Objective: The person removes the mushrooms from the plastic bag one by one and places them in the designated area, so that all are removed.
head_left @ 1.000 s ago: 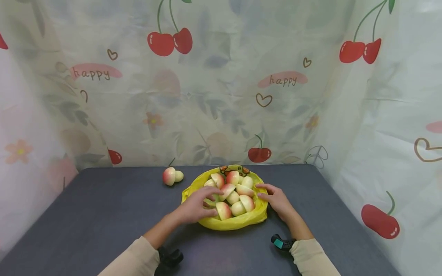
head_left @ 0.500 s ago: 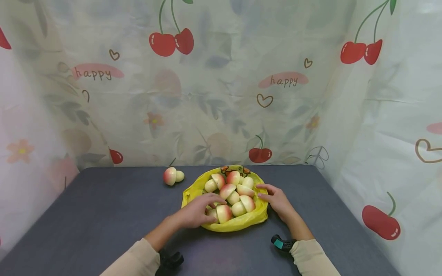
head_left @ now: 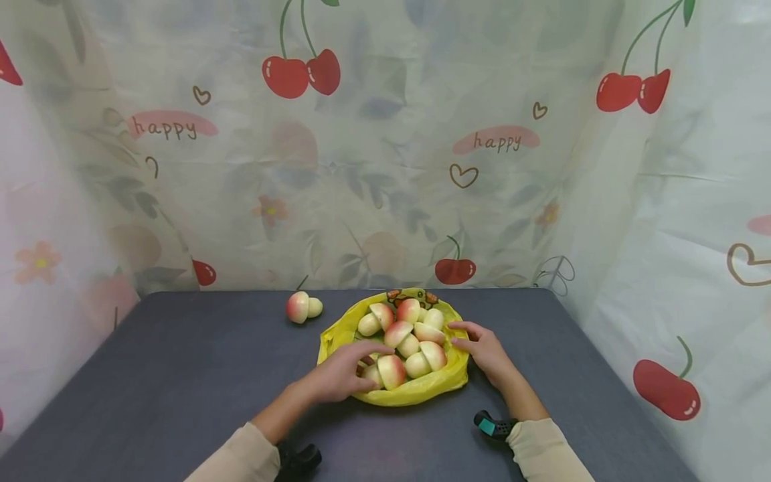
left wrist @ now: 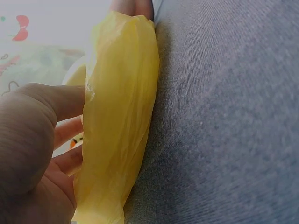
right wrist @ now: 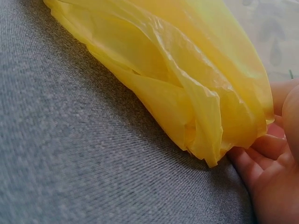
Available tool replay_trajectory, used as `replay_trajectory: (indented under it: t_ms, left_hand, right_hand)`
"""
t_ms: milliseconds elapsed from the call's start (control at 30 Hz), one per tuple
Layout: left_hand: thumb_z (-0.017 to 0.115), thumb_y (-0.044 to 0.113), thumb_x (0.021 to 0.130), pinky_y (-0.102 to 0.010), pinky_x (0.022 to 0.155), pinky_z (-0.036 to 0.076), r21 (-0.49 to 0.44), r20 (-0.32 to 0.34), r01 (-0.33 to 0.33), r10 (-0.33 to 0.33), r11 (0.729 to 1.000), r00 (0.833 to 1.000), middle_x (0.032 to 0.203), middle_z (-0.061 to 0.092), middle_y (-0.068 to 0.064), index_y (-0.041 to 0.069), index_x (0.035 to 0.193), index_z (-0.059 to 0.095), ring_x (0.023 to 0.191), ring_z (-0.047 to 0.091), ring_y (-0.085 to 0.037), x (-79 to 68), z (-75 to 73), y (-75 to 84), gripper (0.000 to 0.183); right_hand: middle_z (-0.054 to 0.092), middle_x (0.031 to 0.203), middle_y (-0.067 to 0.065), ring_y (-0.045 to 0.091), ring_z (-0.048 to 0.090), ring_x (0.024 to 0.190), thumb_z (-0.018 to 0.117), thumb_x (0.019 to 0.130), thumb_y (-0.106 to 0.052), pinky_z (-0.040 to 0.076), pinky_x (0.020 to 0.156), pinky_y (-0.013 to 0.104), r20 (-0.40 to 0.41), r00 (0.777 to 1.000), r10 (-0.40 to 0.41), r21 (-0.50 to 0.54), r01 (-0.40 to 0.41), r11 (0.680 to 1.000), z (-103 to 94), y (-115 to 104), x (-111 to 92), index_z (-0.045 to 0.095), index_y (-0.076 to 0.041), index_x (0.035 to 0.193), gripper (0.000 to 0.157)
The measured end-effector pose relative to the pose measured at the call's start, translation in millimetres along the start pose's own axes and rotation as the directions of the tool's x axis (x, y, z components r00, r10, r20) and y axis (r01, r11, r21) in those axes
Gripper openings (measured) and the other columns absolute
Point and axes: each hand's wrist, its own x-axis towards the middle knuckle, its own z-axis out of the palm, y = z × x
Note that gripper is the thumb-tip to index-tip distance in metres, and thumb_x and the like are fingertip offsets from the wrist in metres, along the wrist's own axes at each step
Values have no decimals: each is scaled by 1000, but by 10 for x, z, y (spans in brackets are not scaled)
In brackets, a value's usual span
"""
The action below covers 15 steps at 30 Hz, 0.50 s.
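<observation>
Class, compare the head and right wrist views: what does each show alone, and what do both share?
Only the head view shows the left hand, the mushroom-shaped pieces in the yellow bag and the lone piece left of it. Only the right wrist view shows, close up, the weave of the table and deep folds in the bag's side. Both share the bag, table, right hand and printed cloth.

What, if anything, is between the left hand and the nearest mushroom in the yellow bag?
Nothing visible. In the head view, the left hand already reaches over the side of the yellow bag, right beside the nearest mushroom; whether they touch, I can't tell.
</observation>
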Motion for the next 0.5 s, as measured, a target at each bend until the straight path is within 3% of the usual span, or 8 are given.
replay_trajectory:
  t_ms: [267,500]
  left_hand:
    - [79,2,80,-32,83,53,-78,-90,27,-34,997,995,129,57,-2,14,135,57,102,61,-22,-35,13,19,60]
    - [80,3,79,-34,83,53,-144,-207,52,-82,988,975,128,56,-1,15,134,57,102,61,-22,-51,1,50,61]
  right_hand:
    - [52,136,16,31,47,121,64,95,-16,48,92,35,1,1000,-2,7,2,1000,-3,-5,-2,61,-7,130,36]
    - [51,138,16,31,46,122,64,95,-16,48,93,36,2,1000,-1,6,1,1000,0,-7,-7,61,-7,130,36]
